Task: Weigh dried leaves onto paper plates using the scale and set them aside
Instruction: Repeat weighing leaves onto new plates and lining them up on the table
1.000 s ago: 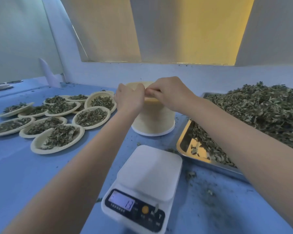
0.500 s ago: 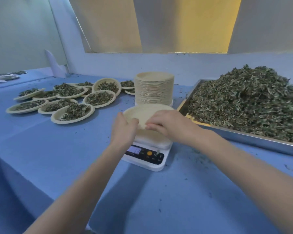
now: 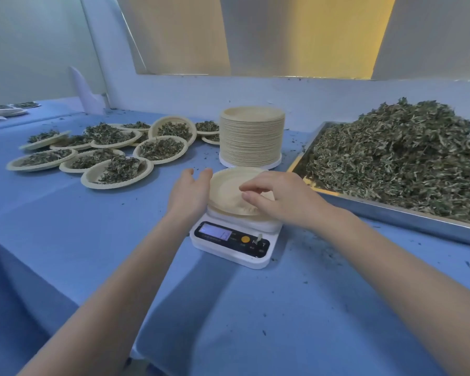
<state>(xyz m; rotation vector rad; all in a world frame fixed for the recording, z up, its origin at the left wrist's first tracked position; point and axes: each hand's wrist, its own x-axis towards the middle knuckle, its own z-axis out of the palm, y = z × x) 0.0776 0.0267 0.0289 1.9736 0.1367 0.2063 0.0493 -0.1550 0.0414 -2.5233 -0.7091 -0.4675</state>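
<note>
Tray of dried leaves [image 3: 407,161] right of right hand. Filled plates [image 3: 114,173] beyond left hand. Plate stack [image 3: 251,138] beyond both hands. Scale [image 3: 235,240] under hands, bearing empty paper plate [image 3: 225,185]. Left hand [image 3: 189,192], fingers straight, touches its rim; right hand [image 3: 280,198], loosely curled, hovers over it, gripping nothing.

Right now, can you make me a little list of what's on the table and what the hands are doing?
scale: white scale in the middle, display lit, number too blurred to read
plate on scale: empty paper plate sits on top
left hand: fingers straight, at the plate's left rim
right hand: over the plate, fingers loosely bent, holding nothing
plate stack: tall, behind the scale
leaf pile: heaped in a metal tray on the right
filled plates: many, some overlapping, on the left
table: blue cover, leaf crumbs scattered
</note>
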